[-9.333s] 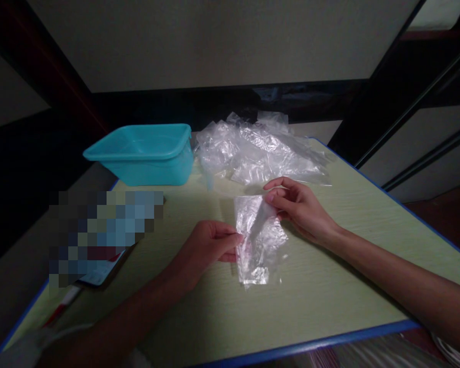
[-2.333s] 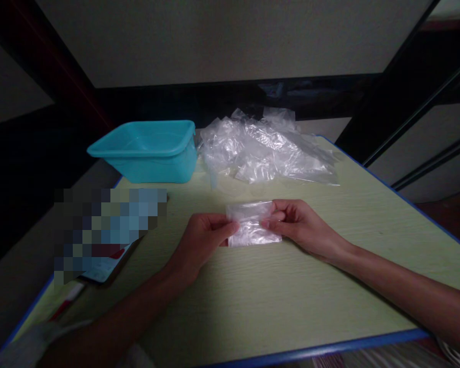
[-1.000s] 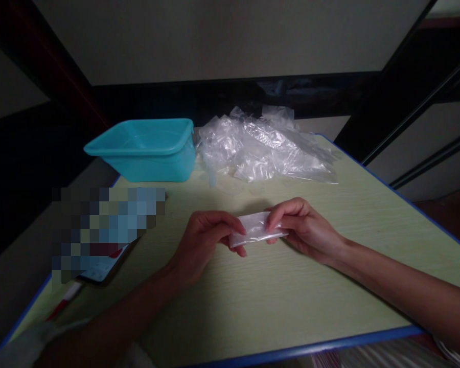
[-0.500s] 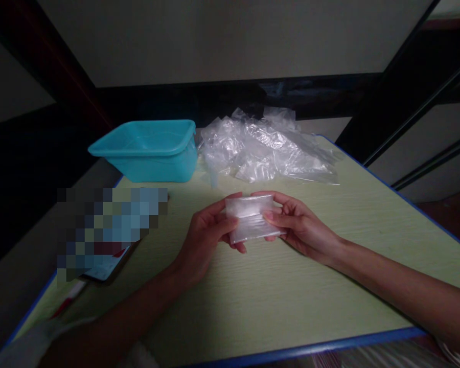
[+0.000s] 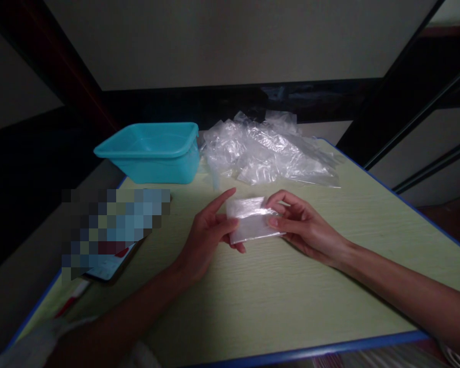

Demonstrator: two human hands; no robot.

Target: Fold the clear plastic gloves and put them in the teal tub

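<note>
A clear plastic bag (image 5: 251, 222), folded into a small flat rectangle, is held between both hands above the table. My left hand (image 5: 209, 230) pinches its left end, thumb on top and the index finger stretched away from it. My right hand (image 5: 297, 222) grips the right end, with the thumb on the near face and the index finger bent over the upper edge. Behind the hands lies a loose heap of crumpled clear plastic bags (image 5: 272, 151). The fingers beneath the folded bag are partly hidden.
A turquoise plastic basin (image 5: 157, 168) stands at the back left of the pale wood table (image 5: 276, 301), which has a blue edge. A phone (image 5: 111, 266), partly blurred out, lies at the left beside a red and white pen (image 5: 72, 299). A panel rises behind the table.
My left index finger has lifted off the folded bag. My right index finger has curled back over the upper edge, and the bag's top face looks smoother. The view has shifted slightly.
</note>
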